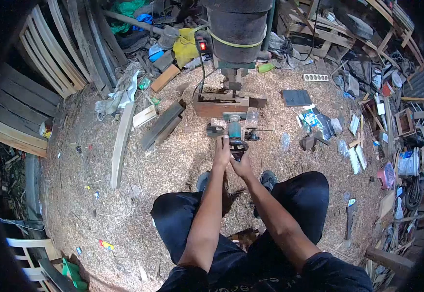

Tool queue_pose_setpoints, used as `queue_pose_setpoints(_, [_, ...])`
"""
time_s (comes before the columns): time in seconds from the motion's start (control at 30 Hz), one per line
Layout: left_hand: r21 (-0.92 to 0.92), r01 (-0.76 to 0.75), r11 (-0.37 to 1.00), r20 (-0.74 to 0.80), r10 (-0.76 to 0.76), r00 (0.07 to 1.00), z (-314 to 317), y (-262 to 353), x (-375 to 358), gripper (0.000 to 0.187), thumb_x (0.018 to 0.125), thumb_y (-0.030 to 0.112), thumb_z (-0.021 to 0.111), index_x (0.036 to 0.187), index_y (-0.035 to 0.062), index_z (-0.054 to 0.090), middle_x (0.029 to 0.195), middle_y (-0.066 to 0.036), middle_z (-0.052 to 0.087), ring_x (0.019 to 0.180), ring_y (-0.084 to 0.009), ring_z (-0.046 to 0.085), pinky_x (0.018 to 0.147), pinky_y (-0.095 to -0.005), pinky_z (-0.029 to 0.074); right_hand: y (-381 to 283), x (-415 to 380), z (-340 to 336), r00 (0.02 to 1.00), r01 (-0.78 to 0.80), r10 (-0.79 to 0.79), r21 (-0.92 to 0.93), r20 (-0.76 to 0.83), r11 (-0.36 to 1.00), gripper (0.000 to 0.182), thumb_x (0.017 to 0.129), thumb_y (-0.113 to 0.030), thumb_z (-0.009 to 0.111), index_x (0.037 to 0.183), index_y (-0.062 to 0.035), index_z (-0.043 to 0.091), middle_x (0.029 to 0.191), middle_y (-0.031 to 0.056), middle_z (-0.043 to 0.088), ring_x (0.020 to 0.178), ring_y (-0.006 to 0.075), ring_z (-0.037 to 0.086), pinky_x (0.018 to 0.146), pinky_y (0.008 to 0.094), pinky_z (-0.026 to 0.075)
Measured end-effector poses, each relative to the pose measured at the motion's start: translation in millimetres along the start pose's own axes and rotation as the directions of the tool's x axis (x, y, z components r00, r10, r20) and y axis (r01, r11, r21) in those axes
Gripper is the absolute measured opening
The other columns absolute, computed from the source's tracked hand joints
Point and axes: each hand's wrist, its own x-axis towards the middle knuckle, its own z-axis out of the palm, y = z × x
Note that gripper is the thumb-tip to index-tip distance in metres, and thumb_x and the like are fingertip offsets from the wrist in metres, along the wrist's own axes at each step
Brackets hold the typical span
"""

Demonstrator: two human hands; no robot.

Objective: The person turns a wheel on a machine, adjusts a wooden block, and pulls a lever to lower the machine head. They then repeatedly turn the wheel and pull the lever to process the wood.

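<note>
A black handwheel [240,145] sits at the near end of a green machine part [234,128]. My left hand [222,154] is closed on the wheel's left side, while my right hand [242,167] grips its lower right rim. Beyond the wheel, a reddish-brown wooden piece [213,109] with a long slot lies in the machine, under a metal tool head [234,83]. Whether the tool touches the wood is hard to make out. Above it hangs a large dark machine body [239,29] with a yellow-green band.
Wood chips cover the floor [168,214]. Thick timber pieces [163,127] and a long curved board [123,146] lie left of the machine. A lit red switch [202,45] is mounted beside the machine body. A dark flat block [295,98] and scattered scraps lie on the right.
</note>
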Motion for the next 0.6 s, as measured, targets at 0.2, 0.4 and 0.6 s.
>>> queue_pose_setpoints(0.2, [0.034, -0.507, 0.861, 0.031, 0.506, 0.862, -23, -41, -21, 0.068, 0.094, 0.026, 0.064, 0.149, -0.0004, 0.033, 0.136, -0.026, 0.050, 0.127, -0.0369, 0.050, 0.108, -0.0410, 0.039, -43, 7, -58, 0.911, -0.244, 0.215, 0.040, 0.352, 0.969, 0.086, 0.087, -0.039, 0.060, 0.152, -0.0003, 0.021, 0.143, 0.0206, 0.045, 0.130, 0.0307, 0.046, 0.111, 0.0420, 0.034])
queue_pose_setpoints(0.4, [0.612, -0.330, 0.719, 0.026, 0.398, 0.917, 7, -6, -55, 0.139, 0.052, 0.028, 0.094, 0.155, 0.0013, 0.004, 0.151, -0.034, 0.022, 0.139, -0.0488, 0.030, 0.112, -0.0529, 0.034, -13, 40, -71, 0.914, -0.360, 0.212, 0.447, 0.347, 0.819, 0.073, 0.095, -0.043, 0.045, 0.155, -0.0058, 0.024, 0.147, 0.0128, 0.044, 0.131, 0.0276, 0.044, 0.110, 0.0436, 0.033])
queue_pose_setpoints(0.6, [0.558, -0.343, 0.756, 0.021, 0.400, 0.916, 13, 1, -55, 0.132, 0.057, 0.023, 0.089, 0.151, -0.0052, 0.002, 0.148, -0.040, 0.018, 0.132, -0.0537, 0.036, 0.108, -0.0538, 0.039, -31, 28, -58, 0.912, -0.289, 0.195, 0.229, 0.360, 0.930, 0.082, 0.092, -0.041, 0.050, 0.156, -0.0024, 0.017, 0.160, 0.0167, 0.024, 0.147, 0.0302, 0.023, 0.117, 0.0410, 0.024])
